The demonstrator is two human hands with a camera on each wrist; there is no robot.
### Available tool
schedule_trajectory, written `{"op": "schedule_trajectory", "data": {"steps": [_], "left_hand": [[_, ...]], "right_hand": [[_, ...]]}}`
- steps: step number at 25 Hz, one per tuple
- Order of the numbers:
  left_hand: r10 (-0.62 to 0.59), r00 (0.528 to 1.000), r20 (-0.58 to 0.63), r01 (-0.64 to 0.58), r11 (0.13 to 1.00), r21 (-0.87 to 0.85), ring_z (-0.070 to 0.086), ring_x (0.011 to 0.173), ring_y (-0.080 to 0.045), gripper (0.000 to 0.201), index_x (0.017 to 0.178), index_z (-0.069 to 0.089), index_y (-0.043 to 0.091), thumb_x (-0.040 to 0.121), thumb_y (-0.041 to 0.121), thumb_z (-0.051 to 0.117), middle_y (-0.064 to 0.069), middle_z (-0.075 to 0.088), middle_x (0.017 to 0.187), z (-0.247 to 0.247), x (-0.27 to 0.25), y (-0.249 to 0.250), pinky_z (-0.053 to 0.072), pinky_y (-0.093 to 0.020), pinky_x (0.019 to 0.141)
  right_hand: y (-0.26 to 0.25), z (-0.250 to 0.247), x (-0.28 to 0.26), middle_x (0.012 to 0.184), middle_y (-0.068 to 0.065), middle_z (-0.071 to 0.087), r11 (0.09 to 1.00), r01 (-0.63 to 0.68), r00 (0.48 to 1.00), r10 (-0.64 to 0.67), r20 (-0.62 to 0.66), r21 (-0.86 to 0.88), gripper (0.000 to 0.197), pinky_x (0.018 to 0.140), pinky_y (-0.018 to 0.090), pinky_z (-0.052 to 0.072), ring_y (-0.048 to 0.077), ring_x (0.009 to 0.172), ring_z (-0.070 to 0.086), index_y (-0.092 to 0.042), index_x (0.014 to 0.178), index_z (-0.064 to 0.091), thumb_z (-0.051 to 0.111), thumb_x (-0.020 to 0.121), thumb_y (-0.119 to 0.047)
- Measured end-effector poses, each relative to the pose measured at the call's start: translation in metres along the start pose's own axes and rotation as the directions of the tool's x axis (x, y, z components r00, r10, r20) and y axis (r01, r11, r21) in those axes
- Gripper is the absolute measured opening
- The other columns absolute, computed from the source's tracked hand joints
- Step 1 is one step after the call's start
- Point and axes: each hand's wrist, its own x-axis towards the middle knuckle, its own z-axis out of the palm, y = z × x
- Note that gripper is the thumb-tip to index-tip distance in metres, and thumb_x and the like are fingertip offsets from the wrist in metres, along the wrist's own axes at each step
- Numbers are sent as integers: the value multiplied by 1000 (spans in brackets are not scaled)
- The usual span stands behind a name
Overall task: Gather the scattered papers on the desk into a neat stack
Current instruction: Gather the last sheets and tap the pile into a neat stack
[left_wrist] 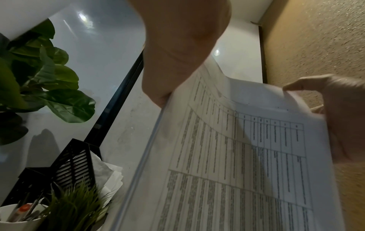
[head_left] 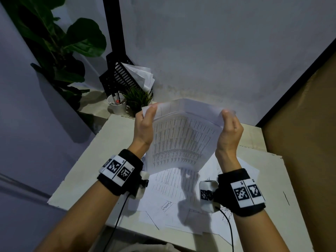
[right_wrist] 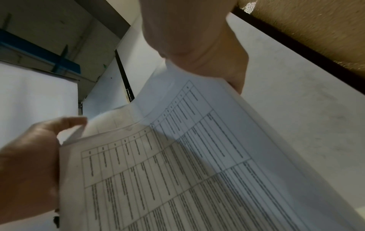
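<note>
**Sheaf in the air, loose sheets waiting below**

We have the sheaf of papers (head_left: 181, 140) up off the desk (head_left: 116, 140), held between both hands above its middle. Our left hand (head_left: 144, 128) clamps the left long edge, thumb on the printed face and fingers curled round behind; our right hand (head_left: 230, 131) pinches the right long edge the same way. The sheaf hangs close to upright, its long axis running top to bottom, the bottom edge pointing down at the desk and the top curling away from us.

Right beneath that bottom edge lie the loose sheets (head_left: 172, 208), fanned out crookedly toward the near edge of the desk, some overhanging it. So the drop is straight down. We judge the next move is a tap of the bottom edge to square the sheaf, then gathering what lies under it. Both hands sit equally near; the lower sheets are closest to our wrists.
</note>
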Motion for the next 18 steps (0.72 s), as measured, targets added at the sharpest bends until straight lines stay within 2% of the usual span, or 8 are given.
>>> {"op": "schedule_trajectory", "data": {"steps": [2,4,6,8,10,13,15,18], "left_hand": [[-12,1000,-23,13,1000,19,56,48,5,27,66,50,16,90,27,44,19,61,46,0,-2,0,42,-22,53],[48,999,10,-48,999,-11,59,60,0,44,81,60,12,82,54,46,9,66,63,-1,-2,-1,46,-20,58],[79,996,47,-79,997,2,61,71,-9,67,92,64,19,64,77,46,-5,63,80,-3,0,-6,48,-20,63],[92,995,25,-93,996,17,60,71,-2,45,91,65,24,70,61,50,-1,63,81,-3,2,-8,48,-15,63],[84,996,22,-85,994,69,59,72,4,29,95,65,20,76,35,49,5,65,83,-2,1,-11,47,-10,64],[106,994,20,-107,986,128,58,79,5,28,99,63,23,78,34,49,10,63,91,-7,0,-20,47,-9,65],[107,992,66,-116,983,145,60,86,0,29,100,60,29,74,42,55,9,61,97,-13,-3,-28,50,-11,66],[-60,991,119,40,985,169,64,99,-23,25,100,60,22,77,28,67,-1,65,96,-18,-6,-45,55,-20,68]], "right_hand": [[2,-2,-1,62,-7,45,1000,-16,1000,16,-10,-2,34,53,19,36,-1,54,43,-11,68,50,54,70,-45],[1,-1,-2,67,-3,50,1000,-13,1000,13,0,23,35,54,16,42,4,60,51,-13,69,51,50,80,-46],[0,0,-1,72,-2,55,1000,11,1000,-11,-19,18,30,61,17,44,8,69,55,-14,72,56,51,81,-43],[-1,1,1,72,-6,55,1000,18,999,-18,-42,9,13,58,10,42,-4,64,53,-17,74,58,52,78,-28],[4,-1,-1,72,-9,54,999,2,1000,-3,-12,-38,9,53,8,40,-5,60,52,-21,75,57,49,78,-20],[16,-11,-6,81,-13,54,997,-34,995,40,91,-68,14,56,7,41,-7,66,53,-27,77,58,52,75,-39],[22,-20,-7,86,-13,56,996,-50,973,65,220,-72,21,58,6,45,-13,67,56,-25,86,59,58,73,-42],[30,-26,-10,83,-5,62,981,-117,920,166,355,-156,16,68,26,50,-1,70,63,-23,85,60,68,79,-10]]}}
